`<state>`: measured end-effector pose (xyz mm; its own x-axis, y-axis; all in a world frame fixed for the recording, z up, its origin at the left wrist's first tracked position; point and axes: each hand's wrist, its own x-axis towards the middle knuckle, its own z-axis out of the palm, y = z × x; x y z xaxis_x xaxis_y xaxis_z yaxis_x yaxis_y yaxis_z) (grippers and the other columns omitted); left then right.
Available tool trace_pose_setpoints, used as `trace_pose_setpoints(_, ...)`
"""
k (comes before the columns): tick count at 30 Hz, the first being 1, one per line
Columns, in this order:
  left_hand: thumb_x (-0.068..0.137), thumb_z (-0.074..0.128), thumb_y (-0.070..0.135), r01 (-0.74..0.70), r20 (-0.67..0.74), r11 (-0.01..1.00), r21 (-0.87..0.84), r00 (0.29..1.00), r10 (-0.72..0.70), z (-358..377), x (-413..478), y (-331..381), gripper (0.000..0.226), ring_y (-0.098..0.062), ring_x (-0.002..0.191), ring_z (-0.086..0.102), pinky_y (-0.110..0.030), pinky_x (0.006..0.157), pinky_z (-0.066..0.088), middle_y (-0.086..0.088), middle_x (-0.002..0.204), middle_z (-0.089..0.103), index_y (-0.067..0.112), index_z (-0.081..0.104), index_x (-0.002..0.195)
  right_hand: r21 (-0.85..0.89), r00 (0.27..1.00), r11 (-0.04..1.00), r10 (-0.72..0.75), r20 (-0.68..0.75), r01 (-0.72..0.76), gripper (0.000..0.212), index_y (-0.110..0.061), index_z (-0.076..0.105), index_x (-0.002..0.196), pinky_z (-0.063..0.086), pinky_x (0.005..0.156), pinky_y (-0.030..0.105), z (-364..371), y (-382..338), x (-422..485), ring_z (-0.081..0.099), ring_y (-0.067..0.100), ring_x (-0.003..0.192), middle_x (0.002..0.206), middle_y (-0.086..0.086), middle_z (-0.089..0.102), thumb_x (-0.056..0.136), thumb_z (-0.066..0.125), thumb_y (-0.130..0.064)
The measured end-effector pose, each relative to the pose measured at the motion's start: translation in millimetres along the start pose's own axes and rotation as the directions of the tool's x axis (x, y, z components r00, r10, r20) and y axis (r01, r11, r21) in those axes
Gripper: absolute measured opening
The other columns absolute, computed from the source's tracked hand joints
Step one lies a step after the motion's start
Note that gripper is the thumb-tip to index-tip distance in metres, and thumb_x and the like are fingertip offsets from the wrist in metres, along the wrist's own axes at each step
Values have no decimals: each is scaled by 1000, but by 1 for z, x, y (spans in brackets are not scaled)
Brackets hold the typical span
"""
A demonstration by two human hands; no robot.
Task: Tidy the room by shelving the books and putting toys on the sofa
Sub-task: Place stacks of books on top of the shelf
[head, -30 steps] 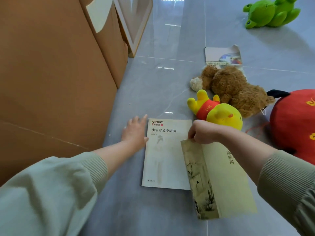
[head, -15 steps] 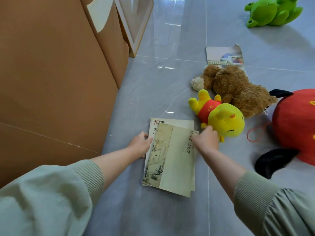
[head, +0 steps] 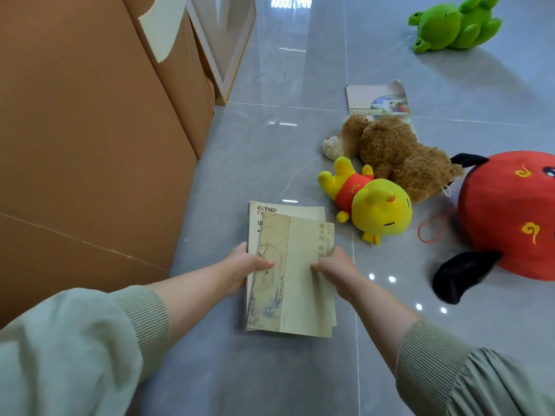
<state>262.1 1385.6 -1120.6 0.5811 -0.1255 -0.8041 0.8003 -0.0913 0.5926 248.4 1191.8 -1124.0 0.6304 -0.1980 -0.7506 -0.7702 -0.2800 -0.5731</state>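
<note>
Two thin books lie stacked on the grey floor: a cream book with an ink painting [head: 295, 283] on top of a white book [head: 283, 209]. My left hand [head: 244, 265] grips the stack's left edge, thumb on the cover. My right hand [head: 336, 268] grips its right edge. To the right lie a yellow bear toy in a red shirt [head: 371, 201], a brown plush dog [head: 396, 153], a big red plush [head: 513, 211] and, farther off, a green frog plush [head: 453, 24]. A third book [head: 377, 99] lies behind the brown dog.
A tall brown cabinet side [head: 90, 145] runs along the left. Beyond it a white-framed panel [head: 222, 40] leans by the wall. Glossy grey floor tiles [head: 300, 70] stretch ahead.
My right hand set the cream book onto the white one. Both hands then slid down the sides and took hold of the stack's edges.
</note>
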Motion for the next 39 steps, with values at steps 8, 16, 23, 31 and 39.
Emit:
trace_pose_setpoints(8, 80, 61, -15, -232, -38, 972, -32, 972, 231, -5, -13, 42, 37, -29, 99, 63, -45, 93, 49, -14, 108, 66, 6, 56, 111, 86, 953, 954, -274, -125, 286, 50, -10, 52, 113, 51, 92, 46, -13, -33, -4, 60, 27, 106, 115, 7, 63, 69, 76, -2)
trace_pose_setpoints(16, 69, 61, -24, -487, -1, 873, -3, 873, 487, -19, -22, 95, 51, -32, 106, 62, -39, 92, 48, -21, 114, 65, -4, 59, 115, -378, 497, 630, -772, -396, 678, 47, -9, 59, 107, 43, 79, 36, -25, -72, -20, 52, 31, 93, 96, 13, 60, 65, 80, -8)
trace_pose_setpoints(23, 54, 71, -2, -474, 127, 879, 54, 876, 465, -22, -16, 86, 77, -23, 108, 62, -27, 85, 51, -15, 121, 64, 1, 49, 128, -40, 703, 724, -680, -206, 689, 66, -26, 45, 116, 50, 91, 32, -15, -52, -12, 56, 15, 109, 112, -5, 60, 65, 84, -14)
trace_pose_setpoints(31, 70, 67, -19, -447, 49, 891, 79, 895, 444, -18, -9, 74, 64, -22, 104, 62, -20, 80, 54, -15, 119, 64, -2, 47, 128, -41, 706, 730, -672, -223, 682, 55, -13, 44, 120, 45, 90, 22, -6, -50, -16, 51, 5, 104, 100, -27, 45, 75, 75, -4)
trace_pose_setpoints(39, 78, 71, -5, -443, -10, 782, 439, 867, 497, -18, -15, 65, 32, -14, 97, 58, -4, 71, 43, 2, 101, 62, 10, 63, 106, -67, 727, 766, -630, -273, 639, 41, -15, 52, 120, 46, 83, 30, -4, -29, -15, 55, 15, 100, 109, -7, 60, 84, 65, -2)
